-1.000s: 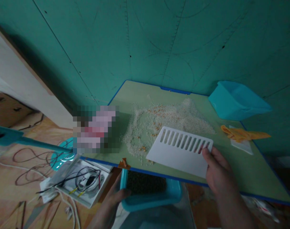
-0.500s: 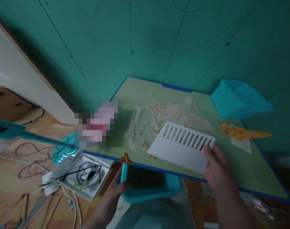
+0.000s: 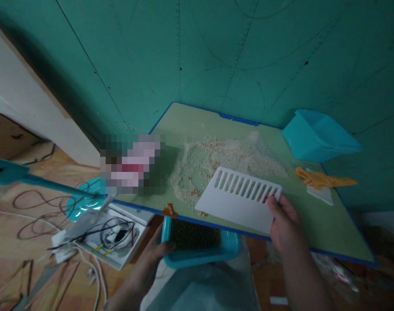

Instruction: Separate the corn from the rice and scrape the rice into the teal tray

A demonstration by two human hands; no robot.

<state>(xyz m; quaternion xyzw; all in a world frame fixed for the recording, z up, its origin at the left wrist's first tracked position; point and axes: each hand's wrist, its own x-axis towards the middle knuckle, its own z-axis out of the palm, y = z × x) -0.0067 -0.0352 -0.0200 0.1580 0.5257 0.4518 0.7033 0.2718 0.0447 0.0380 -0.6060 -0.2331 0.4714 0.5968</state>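
Note:
My right hand (image 3: 286, 216) grips the right end of a white plastic scraper (image 3: 237, 205) with a row of slots along its upper edge. The scraper is tilted over the front part of the pale green board (image 3: 326, 233). Behind and left of it, white rice grains (image 3: 190, 160) lie spread out, with yellow kernels (image 3: 216, 147) among them. Below the board's front edge, my left hand (image 3: 159, 248) holds the left end of a turquoise tray (image 3: 200, 259). Dark green grains (image 3: 193, 237) lie in the tray, partly hidden under the board.
A turquoise bin (image 3: 316, 136) stands at the board's back right, near an orange cloth (image 3: 323, 178) on a white piece. A blurred-out pink object (image 3: 135, 160) is on the left. Brown tape (image 3: 169, 210) sticks to the front edge. A box of cables (image 3: 119, 237) lies below left.
The whole view has shifted slightly, so the board and its things sit a little further left. Scraper and tray stay in my hands, in nearly the same positions over and under the board edge.

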